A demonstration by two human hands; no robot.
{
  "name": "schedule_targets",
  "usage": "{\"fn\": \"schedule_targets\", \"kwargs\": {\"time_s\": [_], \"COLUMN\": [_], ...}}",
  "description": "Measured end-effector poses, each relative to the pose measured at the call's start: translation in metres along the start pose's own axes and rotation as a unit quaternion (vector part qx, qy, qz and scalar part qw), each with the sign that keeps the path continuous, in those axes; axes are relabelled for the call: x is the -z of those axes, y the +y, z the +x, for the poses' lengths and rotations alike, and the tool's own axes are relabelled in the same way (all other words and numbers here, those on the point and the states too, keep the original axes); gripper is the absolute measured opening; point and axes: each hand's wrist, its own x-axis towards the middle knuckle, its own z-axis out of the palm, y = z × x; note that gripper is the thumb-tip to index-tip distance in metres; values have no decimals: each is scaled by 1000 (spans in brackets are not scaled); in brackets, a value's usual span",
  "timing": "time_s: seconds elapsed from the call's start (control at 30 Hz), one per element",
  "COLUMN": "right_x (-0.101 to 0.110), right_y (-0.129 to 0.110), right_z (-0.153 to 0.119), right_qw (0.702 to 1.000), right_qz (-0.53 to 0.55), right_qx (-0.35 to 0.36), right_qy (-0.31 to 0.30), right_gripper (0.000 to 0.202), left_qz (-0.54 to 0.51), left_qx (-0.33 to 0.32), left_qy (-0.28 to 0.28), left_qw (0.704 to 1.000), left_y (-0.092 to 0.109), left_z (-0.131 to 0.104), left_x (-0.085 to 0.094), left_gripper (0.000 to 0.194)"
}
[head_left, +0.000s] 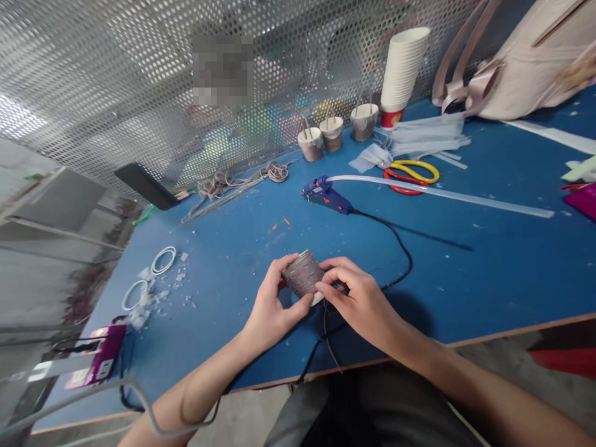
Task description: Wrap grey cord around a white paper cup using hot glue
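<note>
A paper cup (303, 272) wrapped in rows of grey-brown cord lies tilted between my hands above the blue table, a strip of its white and red surface bare at the lower end. My left hand (272, 307) grips the cup from the left, thumb underneath and fingers over the far side. On the right, my right hand (361, 295) has its fingertips pinched together at the cup's edge, seemingly on the cord; the exact grip is partly hidden. A loose length of cord (329, 341) hangs below that hand toward the table edge.
Beyond my hands lies a blue glue gun (326, 195) with a long clear glue stick and a black cable. Cord-wrapped cups (310, 146), stacked paper cups (403, 74), scissors (414, 174) and bundled cord (223, 186) line the back. White rings (164, 261) and scraps lie left.
</note>
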Motion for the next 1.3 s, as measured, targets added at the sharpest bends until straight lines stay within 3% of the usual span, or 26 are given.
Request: {"fn": "schedule_targets", "kwargs": {"time_s": [0.3,0.83,1.3], "right_x": [1,0,7], "right_y": [-1,0,-9], "right_z": [0,0,1], "right_qw": [1000,1000,999], "right_qz": [10,3,41], "right_qx": [-6,3,-5], "right_qy": [-2,13,25], "right_gripper": [21,20,20], "left_qz": [-12,-71,-57], "left_qx": [40,53,15], "left_qy": [27,8,89], "left_qw": [999,996,994], "left_y": [-1,4,-4], "left_z": [-1,2,3], "left_x": [-1,2,2], "left_gripper": [46,44,48]}}
